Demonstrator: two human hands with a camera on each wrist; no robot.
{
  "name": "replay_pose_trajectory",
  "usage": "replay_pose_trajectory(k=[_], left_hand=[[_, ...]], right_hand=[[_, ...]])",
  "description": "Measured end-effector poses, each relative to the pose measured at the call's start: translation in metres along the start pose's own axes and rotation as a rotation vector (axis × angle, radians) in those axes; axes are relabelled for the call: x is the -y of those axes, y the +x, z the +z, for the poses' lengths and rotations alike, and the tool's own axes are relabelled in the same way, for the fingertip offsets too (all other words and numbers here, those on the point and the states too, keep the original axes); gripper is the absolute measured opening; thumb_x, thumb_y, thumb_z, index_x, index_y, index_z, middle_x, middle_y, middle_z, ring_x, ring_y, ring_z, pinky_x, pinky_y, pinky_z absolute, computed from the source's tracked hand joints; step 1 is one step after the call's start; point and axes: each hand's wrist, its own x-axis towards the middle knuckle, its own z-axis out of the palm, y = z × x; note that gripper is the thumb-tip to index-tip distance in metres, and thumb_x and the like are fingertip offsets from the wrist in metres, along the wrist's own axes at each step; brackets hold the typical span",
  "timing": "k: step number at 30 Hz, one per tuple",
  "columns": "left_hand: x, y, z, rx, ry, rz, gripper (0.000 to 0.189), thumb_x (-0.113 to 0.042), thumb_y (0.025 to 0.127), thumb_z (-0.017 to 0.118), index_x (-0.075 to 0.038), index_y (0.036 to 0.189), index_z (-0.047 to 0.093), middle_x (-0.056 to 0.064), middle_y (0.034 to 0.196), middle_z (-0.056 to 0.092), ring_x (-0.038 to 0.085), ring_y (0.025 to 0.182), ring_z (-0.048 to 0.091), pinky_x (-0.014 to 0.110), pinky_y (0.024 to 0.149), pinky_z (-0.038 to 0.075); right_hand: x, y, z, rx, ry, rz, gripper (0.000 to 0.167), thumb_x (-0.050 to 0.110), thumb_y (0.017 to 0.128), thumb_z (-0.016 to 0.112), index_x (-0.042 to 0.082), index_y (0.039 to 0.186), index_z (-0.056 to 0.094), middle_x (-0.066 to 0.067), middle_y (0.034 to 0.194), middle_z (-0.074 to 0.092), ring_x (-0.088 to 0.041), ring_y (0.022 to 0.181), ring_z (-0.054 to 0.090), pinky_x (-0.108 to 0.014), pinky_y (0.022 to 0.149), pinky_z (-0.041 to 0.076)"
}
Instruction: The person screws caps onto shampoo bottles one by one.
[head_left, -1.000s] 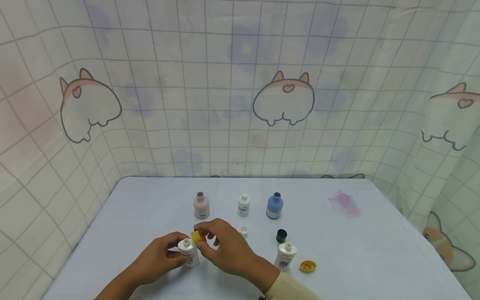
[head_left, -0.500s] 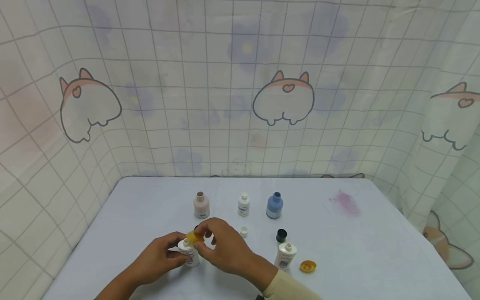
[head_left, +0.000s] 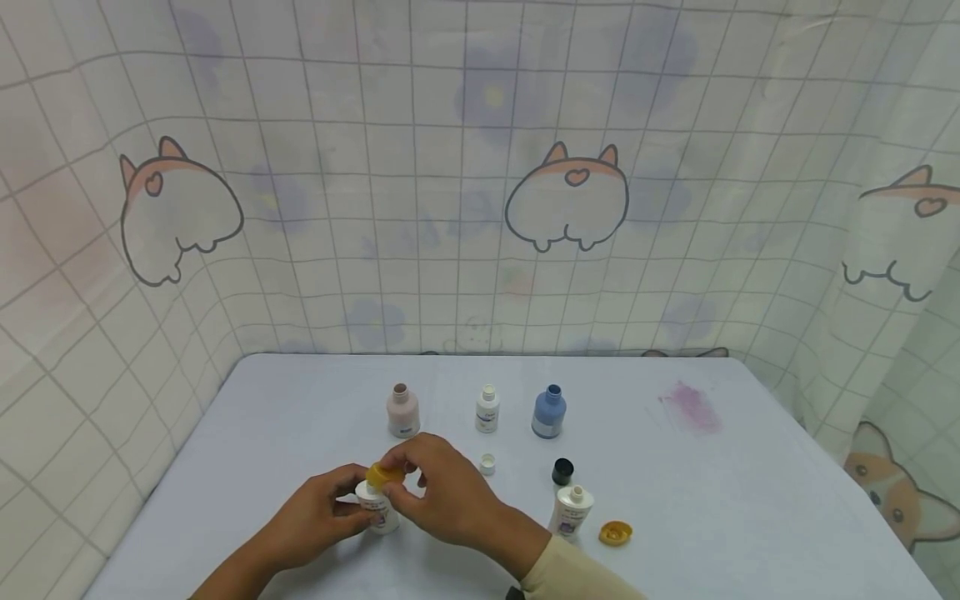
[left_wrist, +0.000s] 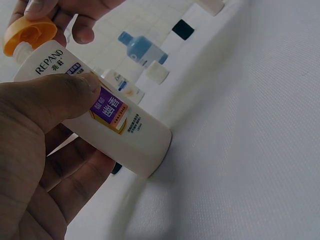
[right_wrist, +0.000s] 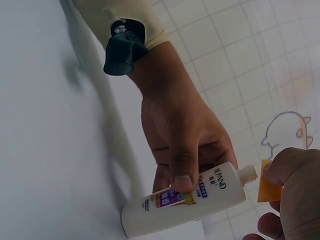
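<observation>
A white lotion bottle (head_left: 384, 518) with a purple label stands on the table, its lower end down on the cloth in the left wrist view. My left hand (head_left: 318, 518) grips its body, thumb across the label. My right hand (head_left: 450, 500) pinches a yellow-orange cap (head_left: 379, 475) between thumb and fingers, right at the bottle's bare neck. Seen from the left wrist, the cap (left_wrist: 34, 31) is tilted, its hollow underside facing the spout. The right wrist view has the cap (right_wrist: 269, 190) just off the neck's end.
Behind the hands stand uncapped pink (head_left: 403, 414), white (head_left: 487, 410) and blue (head_left: 550, 412) bottles. A white cap (head_left: 487, 464) and a black cap (head_left: 562, 472) lie before them. To the right are a second lotion bottle (head_left: 572, 512) and another yellow cap (head_left: 616, 533).
My right hand has moved the yellow cap a little to the left, from beside the bottle's neck to over it. The left hand and its bottle have stayed put.
</observation>
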Motion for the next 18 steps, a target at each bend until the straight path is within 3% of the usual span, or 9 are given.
replay_pose_trajectory(k=[10,18], left_hand=[[-0.0014,0.0,-0.0009,0.008,-0.008,-0.009,0.053,-0.025,0.09,0.082,-0.003,0.132,0.059,0.019,0.132,0.063,0.026,0.112,0.068,0.028,0.088,0.059],[0.001,-0.001,0.0004,0.01,0.006,-0.019,0.051,-0.03,0.09,0.082,-0.008,0.131,0.061,0.015,0.129,0.065,0.023,0.109,0.07,0.028,0.088,0.059]], right_hand=[[0.0047,0.002,0.0,-0.01,-0.032,-0.057,0.02,0.019,0.097,0.073,0.018,0.116,0.067,0.01,0.114,0.062,-0.004,0.102,0.059,-0.014,0.079,0.053],[0.0064,0.0043,0.0006,0.014,-0.057,-0.067,0.017,0.02,0.099,0.071,0.019,0.116,0.07,0.011,0.115,0.062,0.001,0.102,0.055,-0.01,0.081,0.05]])
